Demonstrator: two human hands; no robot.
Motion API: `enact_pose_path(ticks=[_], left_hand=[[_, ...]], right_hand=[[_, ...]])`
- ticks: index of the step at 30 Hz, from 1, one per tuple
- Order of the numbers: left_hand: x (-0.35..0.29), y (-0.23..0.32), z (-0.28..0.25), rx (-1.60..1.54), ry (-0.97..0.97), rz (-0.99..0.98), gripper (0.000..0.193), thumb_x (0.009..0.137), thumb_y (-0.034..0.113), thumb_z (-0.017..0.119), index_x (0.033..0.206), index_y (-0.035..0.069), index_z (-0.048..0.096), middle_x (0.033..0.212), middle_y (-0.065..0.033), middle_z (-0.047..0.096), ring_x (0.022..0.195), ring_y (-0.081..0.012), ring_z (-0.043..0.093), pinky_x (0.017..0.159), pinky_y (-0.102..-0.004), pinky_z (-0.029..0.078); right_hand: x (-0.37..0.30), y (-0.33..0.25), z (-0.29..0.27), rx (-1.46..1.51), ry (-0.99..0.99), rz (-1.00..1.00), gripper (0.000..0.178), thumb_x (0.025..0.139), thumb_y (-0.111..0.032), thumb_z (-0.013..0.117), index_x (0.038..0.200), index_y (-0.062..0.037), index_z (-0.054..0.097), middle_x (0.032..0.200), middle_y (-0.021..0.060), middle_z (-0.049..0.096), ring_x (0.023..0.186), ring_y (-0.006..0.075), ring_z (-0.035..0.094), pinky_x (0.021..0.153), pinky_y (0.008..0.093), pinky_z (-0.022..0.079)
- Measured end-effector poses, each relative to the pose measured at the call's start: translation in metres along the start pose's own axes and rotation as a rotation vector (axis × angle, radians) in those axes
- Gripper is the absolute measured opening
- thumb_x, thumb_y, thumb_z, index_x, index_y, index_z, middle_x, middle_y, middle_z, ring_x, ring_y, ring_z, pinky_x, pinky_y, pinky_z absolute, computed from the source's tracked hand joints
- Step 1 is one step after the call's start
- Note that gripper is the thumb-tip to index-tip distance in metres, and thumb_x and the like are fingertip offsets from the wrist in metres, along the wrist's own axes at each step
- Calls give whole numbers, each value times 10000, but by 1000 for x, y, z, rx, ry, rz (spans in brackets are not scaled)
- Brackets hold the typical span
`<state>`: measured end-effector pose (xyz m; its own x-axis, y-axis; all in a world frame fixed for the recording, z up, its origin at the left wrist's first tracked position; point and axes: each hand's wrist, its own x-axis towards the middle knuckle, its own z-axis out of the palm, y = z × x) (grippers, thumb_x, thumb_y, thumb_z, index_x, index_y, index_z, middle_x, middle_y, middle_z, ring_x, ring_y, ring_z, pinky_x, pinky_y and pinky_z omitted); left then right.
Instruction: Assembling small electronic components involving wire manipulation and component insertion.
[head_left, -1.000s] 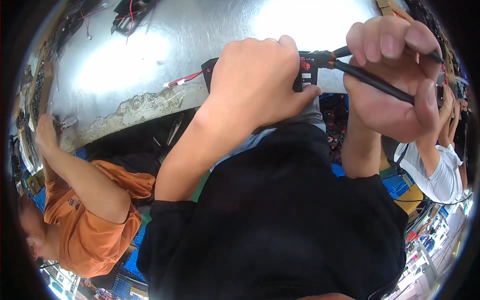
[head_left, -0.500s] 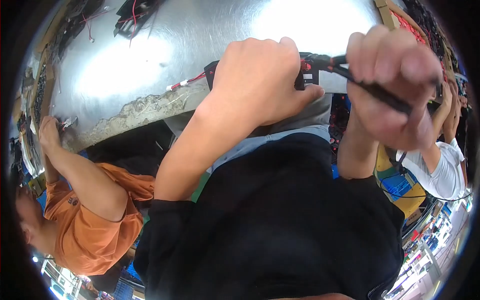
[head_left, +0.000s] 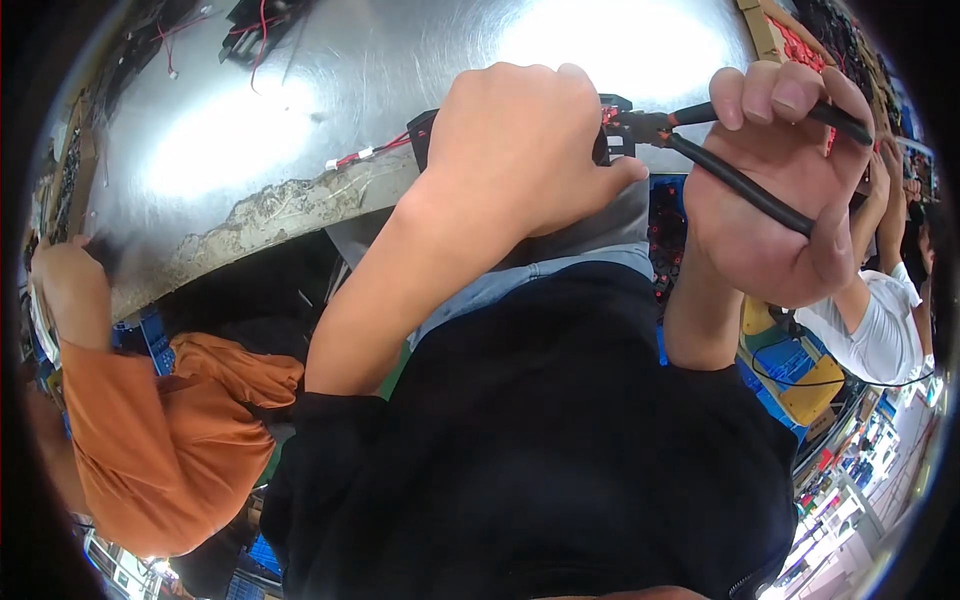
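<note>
At the table's near edge, my left hand (head_left: 515, 125) is closed over a black plastic housing (head_left: 421, 138), hiding most of it. Red and black wires with a small white connector (head_left: 365, 153) trail from the housing's left side onto the tabletop. From the right, pliers (head_left: 648, 127) with black-and-orange handles reach the housing, their jaws at a small red part beside my left thumb. My right hand (head_left: 775, 200) holds these pliers palm up, fingers around the upper handle and thumb by the lower one. The handles are spread apart. The jaw tips are hard to make out.
The shiny metal tabletop (head_left: 400, 70) has a rough, worn front edge. Black parts with red wires (head_left: 255, 30) lie at the far left. A box of red pieces (head_left: 795, 42) stands at the far right. Co-workers in an orange shirt (head_left: 165, 440) and a white shirt (head_left: 870, 330) flank me.
The pliers' handles have spread apart as my right hand's fingers loosened. My left hand has stayed nearly in place on the housing. The orange-sleeved co-worker's arm has shifted left and lower.
</note>
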<state>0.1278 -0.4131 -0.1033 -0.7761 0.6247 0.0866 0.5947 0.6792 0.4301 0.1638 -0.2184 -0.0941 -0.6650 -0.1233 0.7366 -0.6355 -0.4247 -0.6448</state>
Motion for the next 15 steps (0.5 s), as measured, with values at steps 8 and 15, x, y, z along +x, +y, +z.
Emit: enact_pose_path(ticks=[8,15], left_hand=[[0,1,1,-16,22,-11,539,771,525,766,809,-7,685,714,-177,685,699,-358,699,652,-431,554],[-2,0,5,-50,55,9,613,790,575,744,849,-28,655,710,-206,671,701,-389,685,646,-465,544]], right_hand=[[0,-1,1,-8,72,0,690,868,-396,522,1366,76,451,1149,201,521,990,253,453,845,407,374],[-6,-5,-7,-112,140,27,692,875,-406,507,1349,96,464,1166,218,543,1022,278,474,874,420,379]])
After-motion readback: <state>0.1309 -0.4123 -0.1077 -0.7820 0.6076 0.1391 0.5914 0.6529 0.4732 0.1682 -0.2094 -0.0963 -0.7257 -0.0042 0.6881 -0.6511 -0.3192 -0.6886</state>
